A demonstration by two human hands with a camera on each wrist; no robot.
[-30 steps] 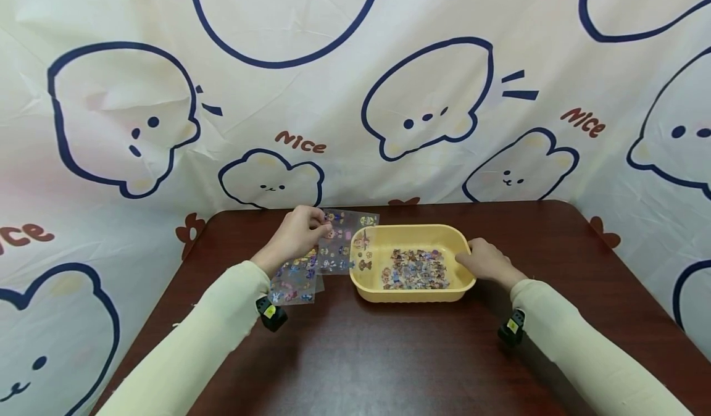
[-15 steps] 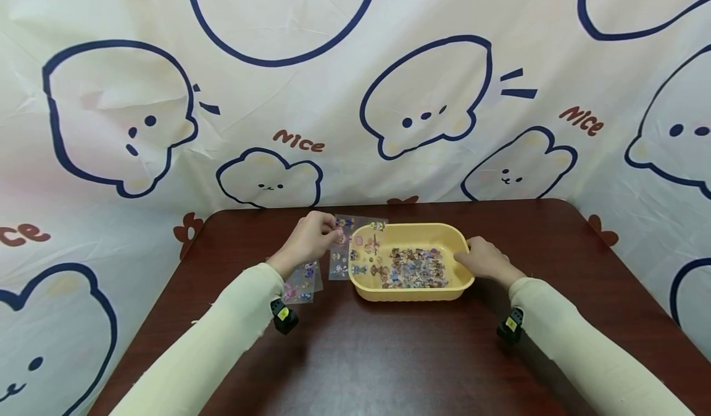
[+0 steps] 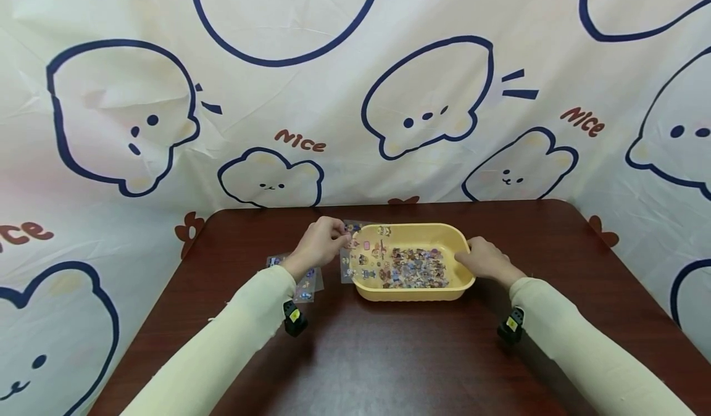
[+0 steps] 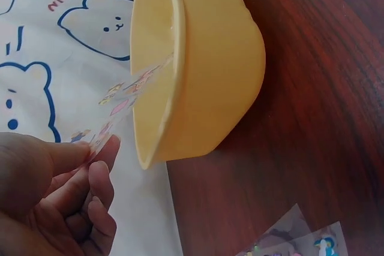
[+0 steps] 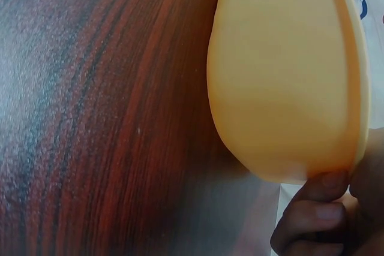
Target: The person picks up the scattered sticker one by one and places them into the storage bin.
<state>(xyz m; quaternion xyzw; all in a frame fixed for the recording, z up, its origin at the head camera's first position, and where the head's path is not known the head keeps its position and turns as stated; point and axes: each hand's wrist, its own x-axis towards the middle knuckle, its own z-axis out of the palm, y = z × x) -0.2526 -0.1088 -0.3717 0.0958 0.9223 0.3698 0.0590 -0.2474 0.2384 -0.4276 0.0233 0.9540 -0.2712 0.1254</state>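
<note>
My left hand (image 3: 324, 241) pinches a clear sticker sheet (image 4: 120, 106) printed with small cartoon figures, between thumb and forefinger. The sheet reaches over the left rim of a yellow plastic basin (image 3: 411, 295), its right part above the inside. On the basin's floor lie small colourful cartoon stickers (image 3: 418, 269), several of them overlapping. At the opposite end, my right hand (image 3: 489, 260) grips the basin's rim, its thumb inside and fingers (image 5: 318, 214) curled against the outer wall.
Other clear sticker sheets (image 3: 305, 287) lie on the dark wood table (image 3: 389, 354) left of the basin, partly hidden under my left forearm. A white cloth (image 3: 344, 95) with cartoon drawings hangs behind the table and along its sides.
My left hand has moved to the right, carrying the sticker sheet from beside the basin further over its left end. The right hand and the basin stay in place.
</note>
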